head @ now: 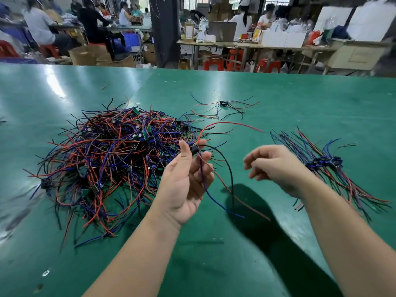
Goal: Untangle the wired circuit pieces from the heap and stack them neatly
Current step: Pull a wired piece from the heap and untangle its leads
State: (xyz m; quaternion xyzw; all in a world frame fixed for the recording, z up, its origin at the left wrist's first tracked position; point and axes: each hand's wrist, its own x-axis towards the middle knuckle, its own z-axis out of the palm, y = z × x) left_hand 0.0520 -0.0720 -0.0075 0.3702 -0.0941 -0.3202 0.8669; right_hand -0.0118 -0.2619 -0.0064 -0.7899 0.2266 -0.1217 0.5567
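Left hand pinches a circuit piece beside the heap.

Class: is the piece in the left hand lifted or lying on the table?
Lifted: left hand pinches the piece; its wires dangle above the table.

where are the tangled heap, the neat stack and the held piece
tangled heap (111, 159), head view, middle of the wire pile
neat stack (323, 163), head view, its clustered boards
held piece (194, 149), head view, its dark board
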